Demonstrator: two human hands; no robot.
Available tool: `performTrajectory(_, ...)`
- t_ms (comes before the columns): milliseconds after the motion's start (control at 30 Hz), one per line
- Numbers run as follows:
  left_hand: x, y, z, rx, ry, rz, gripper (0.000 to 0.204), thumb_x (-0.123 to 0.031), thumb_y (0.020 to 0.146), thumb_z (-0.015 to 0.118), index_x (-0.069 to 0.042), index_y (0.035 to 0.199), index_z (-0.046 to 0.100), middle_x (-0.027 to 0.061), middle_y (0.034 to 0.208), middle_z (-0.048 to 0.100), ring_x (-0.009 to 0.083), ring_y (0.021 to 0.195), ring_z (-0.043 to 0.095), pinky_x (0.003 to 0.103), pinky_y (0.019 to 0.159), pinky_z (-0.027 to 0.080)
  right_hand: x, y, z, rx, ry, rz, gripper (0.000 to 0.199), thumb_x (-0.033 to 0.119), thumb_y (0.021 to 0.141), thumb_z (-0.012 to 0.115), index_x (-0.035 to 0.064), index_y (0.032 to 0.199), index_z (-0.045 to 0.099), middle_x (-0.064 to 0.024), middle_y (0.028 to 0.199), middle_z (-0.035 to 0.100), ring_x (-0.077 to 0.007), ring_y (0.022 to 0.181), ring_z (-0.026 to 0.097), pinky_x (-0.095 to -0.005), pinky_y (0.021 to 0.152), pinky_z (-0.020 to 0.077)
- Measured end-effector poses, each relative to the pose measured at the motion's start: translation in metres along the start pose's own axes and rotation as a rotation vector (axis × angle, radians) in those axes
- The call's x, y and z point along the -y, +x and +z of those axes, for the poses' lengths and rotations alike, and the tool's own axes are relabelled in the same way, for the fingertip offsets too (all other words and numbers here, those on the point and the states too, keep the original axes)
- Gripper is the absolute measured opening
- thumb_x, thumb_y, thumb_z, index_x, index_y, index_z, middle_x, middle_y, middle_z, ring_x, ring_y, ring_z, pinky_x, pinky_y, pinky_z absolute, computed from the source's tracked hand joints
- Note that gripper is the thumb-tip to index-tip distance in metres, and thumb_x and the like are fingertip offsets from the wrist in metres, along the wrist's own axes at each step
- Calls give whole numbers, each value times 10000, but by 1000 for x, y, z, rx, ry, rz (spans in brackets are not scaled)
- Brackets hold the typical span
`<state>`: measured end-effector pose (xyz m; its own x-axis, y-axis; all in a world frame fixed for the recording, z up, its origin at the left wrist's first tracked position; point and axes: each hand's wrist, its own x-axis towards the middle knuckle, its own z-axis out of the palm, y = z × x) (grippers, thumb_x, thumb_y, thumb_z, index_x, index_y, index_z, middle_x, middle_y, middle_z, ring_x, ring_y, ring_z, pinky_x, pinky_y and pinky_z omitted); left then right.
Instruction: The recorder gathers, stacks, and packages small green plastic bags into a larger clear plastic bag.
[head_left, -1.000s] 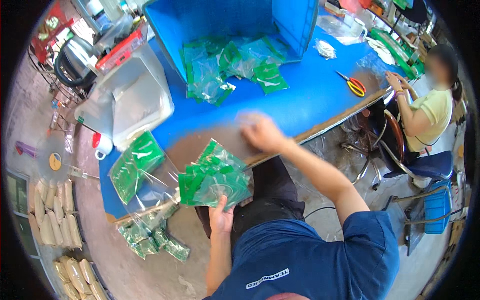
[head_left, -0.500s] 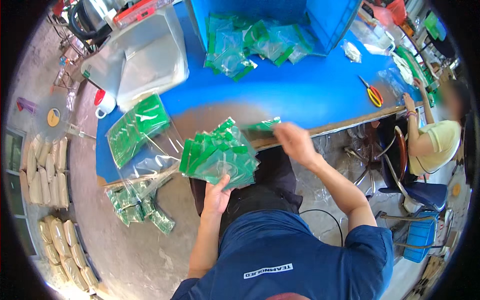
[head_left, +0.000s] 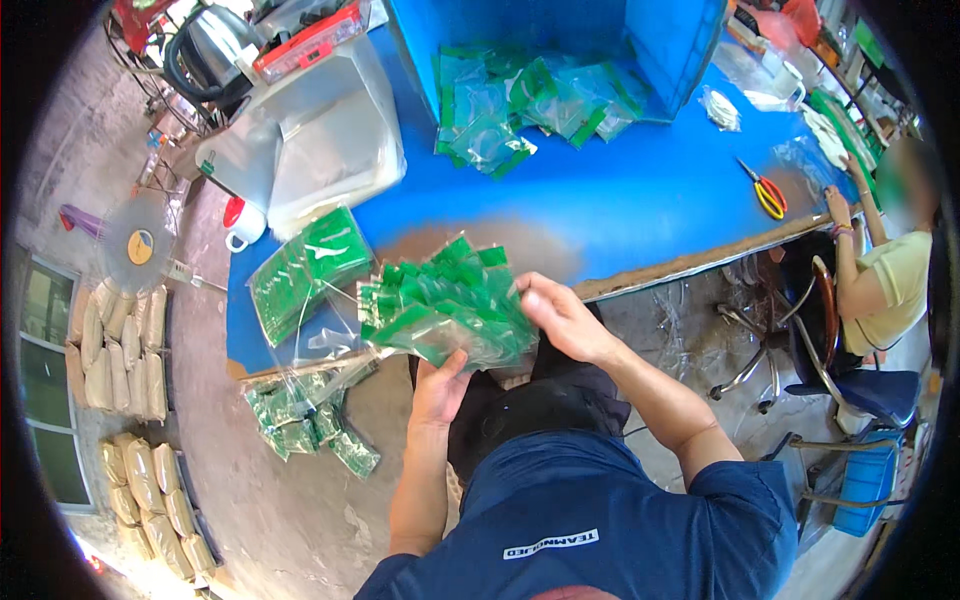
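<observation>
A fanned stack of green-and-clear plastic packets (head_left: 450,305) is held just above the near edge of the blue-topped table. My left hand (head_left: 440,392) grips it from below, thumb on top and the other fingers hidden underneath. At the stack's right side my right hand (head_left: 565,320) closes its thumb and fingers on the packets' edge. Just left of the stack lies a clear bag with green packets inside (head_left: 310,270). More such packets (head_left: 540,100) lie loose in and before the blue crate (head_left: 662,60) at the back.
Yellow-and-red scissors (head_left: 768,195) lie on the right of the table (head_left: 640,210). A white cup (head_left: 243,225), a pile of clear bags (head_left: 335,150) and a kettle (head_left: 212,60) stand at left. Green packet bundles (head_left: 318,420) sit below the edge. A co-worker (head_left: 885,290) sits far right.
My right hand has come back left from beside the stack to its right edge. The small green packet near its fingers no longer shows apart. The view has shifted slightly.
</observation>
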<state>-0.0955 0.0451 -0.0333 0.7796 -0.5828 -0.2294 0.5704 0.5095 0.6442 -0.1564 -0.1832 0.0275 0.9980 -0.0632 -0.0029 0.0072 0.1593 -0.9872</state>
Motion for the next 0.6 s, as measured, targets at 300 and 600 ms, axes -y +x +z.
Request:
performTrajectory(300, -54, 67, 18, 307, 1067, 335, 896, -63, 773, 826, -12, 1498, 301, 108, 1462, 459, 209, 1299, 485, 376, 1075, 409, 30, 57, -16, -44, -413, -321, 805, 157, 741, 874, 19, 1363, 384, -125, 1245, 542, -224, 1179, 534, -375, 1003, 447)
performTrajectory(600, -39, 91, 19, 309, 948, 398, 836, -83, 678, 900, -18, 1393, 471, 118, 1308, 608, 212, 1185, 585, 377, 1040, 445, -7, 60, -19, 57, -536, -119, 907, 260, 711, 880, -20, 1364, 317, -269, 1309, 536, -379, 1249, 536, -421, 1018, 440)
